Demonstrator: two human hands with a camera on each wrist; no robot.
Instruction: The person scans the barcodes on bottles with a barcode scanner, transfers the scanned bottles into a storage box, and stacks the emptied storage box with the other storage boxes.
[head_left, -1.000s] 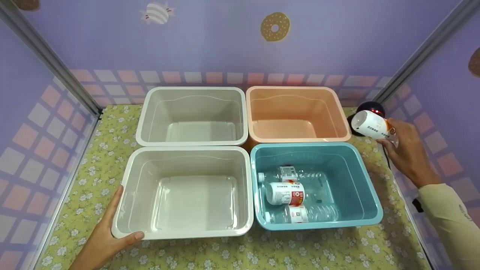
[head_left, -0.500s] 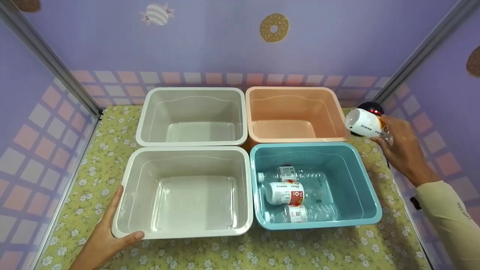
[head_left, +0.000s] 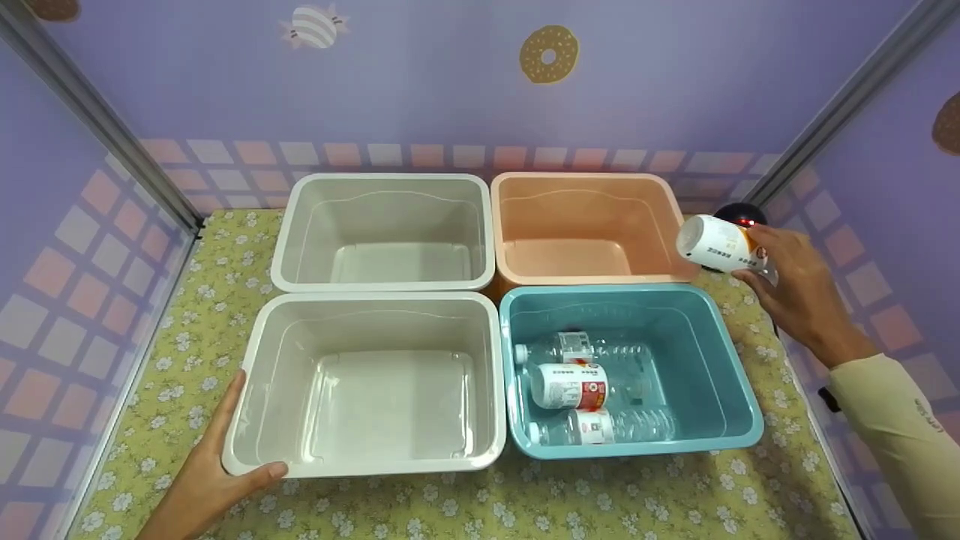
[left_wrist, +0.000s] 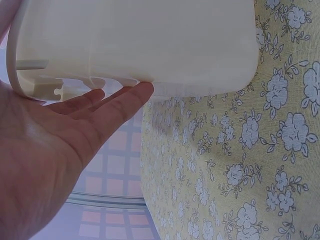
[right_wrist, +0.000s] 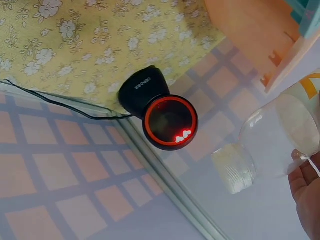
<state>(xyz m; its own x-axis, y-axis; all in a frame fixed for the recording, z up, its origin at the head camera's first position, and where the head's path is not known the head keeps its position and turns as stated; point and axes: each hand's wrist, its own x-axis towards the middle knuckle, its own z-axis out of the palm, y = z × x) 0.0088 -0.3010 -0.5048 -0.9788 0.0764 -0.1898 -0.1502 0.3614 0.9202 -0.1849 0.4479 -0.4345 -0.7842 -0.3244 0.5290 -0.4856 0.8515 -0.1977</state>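
My right hand (head_left: pixel 806 289) grips a clear bottle with a white label (head_left: pixel 718 244), held tilted near the right rim of the orange tub (head_left: pixel 600 176). In the right wrist view, the bottle's (right_wrist: pixel 272 132) white cap (right_wrist: pixel 234 168) points toward a black scanner (right_wrist: pixel 170 120) with a lit red ring. At the near left, my left hand (head_left: pixel 214 457) rests on the corner of a cream tub (head_left: pixel 375 298), its thumb along the front rim. In the left wrist view, straight fingers (left_wrist: pixel 122 106) touch the tub's outer wall (left_wrist: pixel 165 50).
The blue tub (head_left: pixel 720 352) holds several plastic bottles (head_left: pixel 574 386) lying on their sides. Behind the cream tub stands a grey tub (head_left: pixel 382 178). Purple walls (head_left: pixel 420 82) enclose the flowered tabletop (head_left: pixel 420 510). A black cable (right_wrist: pixel 75 111) runs from the scanner.
My right hand has moved the bottle leftward, away from the scanner and closer to the orange tub. My left hand has kept its place on the cream tub.
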